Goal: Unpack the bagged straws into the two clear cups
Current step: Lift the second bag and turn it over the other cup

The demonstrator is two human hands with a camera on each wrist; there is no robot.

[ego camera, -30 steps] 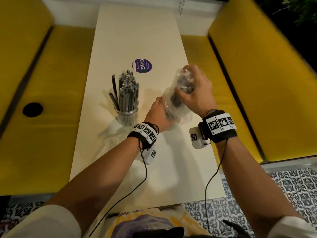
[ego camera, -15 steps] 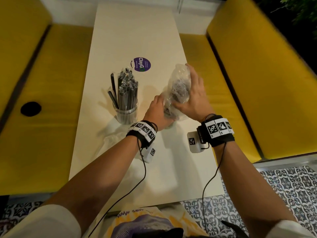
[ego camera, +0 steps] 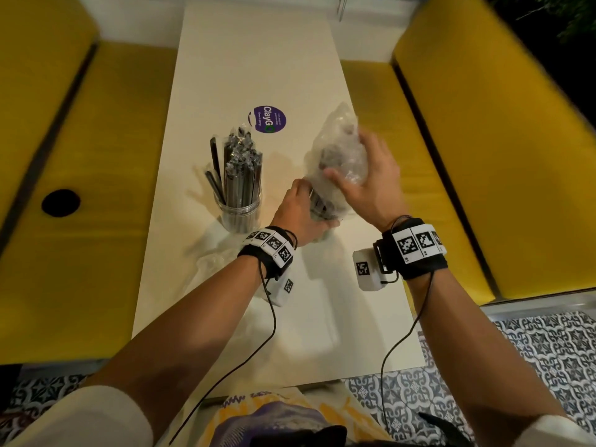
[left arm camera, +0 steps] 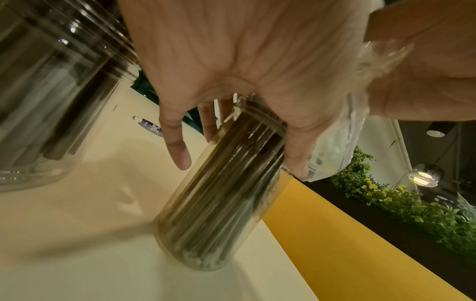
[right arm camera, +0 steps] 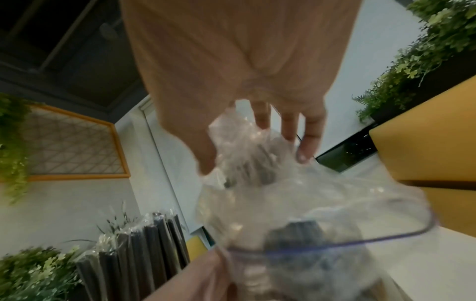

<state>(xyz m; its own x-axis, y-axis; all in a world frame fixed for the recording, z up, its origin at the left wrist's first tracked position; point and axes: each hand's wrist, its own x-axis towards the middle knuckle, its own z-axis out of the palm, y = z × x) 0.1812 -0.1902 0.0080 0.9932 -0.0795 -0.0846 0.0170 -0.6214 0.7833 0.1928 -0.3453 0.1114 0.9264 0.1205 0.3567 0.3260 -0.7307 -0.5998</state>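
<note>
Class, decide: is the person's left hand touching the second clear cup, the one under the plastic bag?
Touching. The left wrist view shows the left hand with fingers wrapped around the rim of the clear plastic cup.

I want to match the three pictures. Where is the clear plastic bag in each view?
Head: clear plastic bag at centre, above the right cup.
Left wrist: upper right.
Right wrist: centre to lower right.
Shared landmark: the full cup of straws.

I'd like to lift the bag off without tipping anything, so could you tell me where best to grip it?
Probably pinch the plastic bag at its loose crumpled top, from above: its mouth hangs down over the straws in the second cup, so it slides straight up.
</note>
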